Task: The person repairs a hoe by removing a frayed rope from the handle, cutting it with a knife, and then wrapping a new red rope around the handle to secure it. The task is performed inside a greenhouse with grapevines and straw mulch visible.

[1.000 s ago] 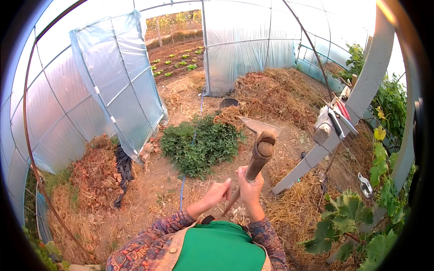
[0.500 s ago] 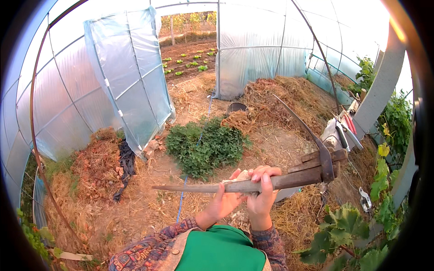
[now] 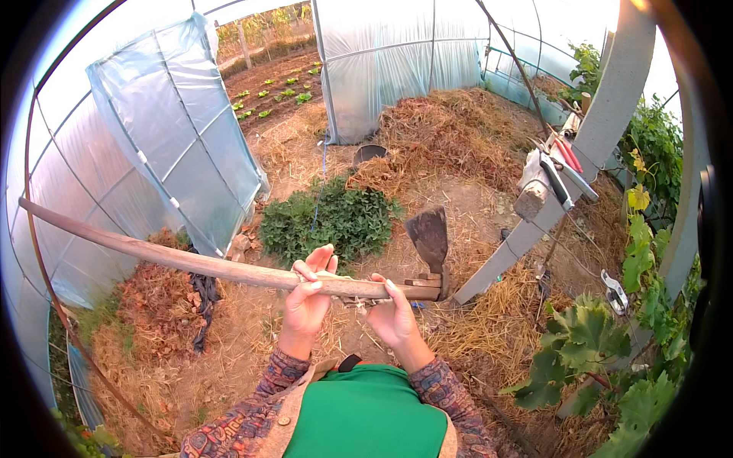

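Outdoors | straw-strewn soil [image 3: 489,343] | plastic greenhouse walls [image 3: 397,61] | hands hold hoe [image 3: 229,269]

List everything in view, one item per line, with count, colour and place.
hoe: one, brown wooden handle with dark metal blade, held level across the middle
weed patch: one, green, centre ground
straw heap: one, brown, back centre
plastic panel: one, clear, left
bucket: one, dark, by the straw heap
beam: one, grey, leaning at right
hand tools: several, red and grey, on the beam
vine leaves: many, green, right edge
left hand: gripping the handle
right hand: on the handle near the blade
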A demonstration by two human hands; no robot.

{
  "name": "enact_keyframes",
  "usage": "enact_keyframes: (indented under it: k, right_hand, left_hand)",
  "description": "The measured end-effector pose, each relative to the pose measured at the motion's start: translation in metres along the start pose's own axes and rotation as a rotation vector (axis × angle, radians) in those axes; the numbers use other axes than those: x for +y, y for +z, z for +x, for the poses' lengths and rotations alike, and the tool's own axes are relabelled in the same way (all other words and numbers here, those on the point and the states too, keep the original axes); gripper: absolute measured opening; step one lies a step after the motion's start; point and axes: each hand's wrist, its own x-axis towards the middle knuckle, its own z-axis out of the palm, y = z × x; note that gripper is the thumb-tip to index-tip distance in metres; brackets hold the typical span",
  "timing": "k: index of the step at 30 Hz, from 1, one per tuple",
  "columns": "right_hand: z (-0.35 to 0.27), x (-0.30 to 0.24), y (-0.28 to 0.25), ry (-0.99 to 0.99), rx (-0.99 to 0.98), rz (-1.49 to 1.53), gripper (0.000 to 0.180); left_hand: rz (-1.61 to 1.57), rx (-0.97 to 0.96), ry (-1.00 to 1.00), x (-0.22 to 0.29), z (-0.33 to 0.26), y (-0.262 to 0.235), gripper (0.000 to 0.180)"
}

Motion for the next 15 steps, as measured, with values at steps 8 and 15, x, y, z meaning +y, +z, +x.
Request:
enact_keyframes:
  k: [8,15]
  right_hand:
    - [-0.01,0.004,-0.045,0.005,0.114,0.17,0.027]
    - [-0.017,0.008,-0.027,-0.223,0.215,-0.198,0.05]
  left_hand:
    - [0.255,-0.294,0.113,0.028,0.002,0.02,0.019]
    - [0.337,-0.525,0.219,0.053,0.003,0.046,0.028]
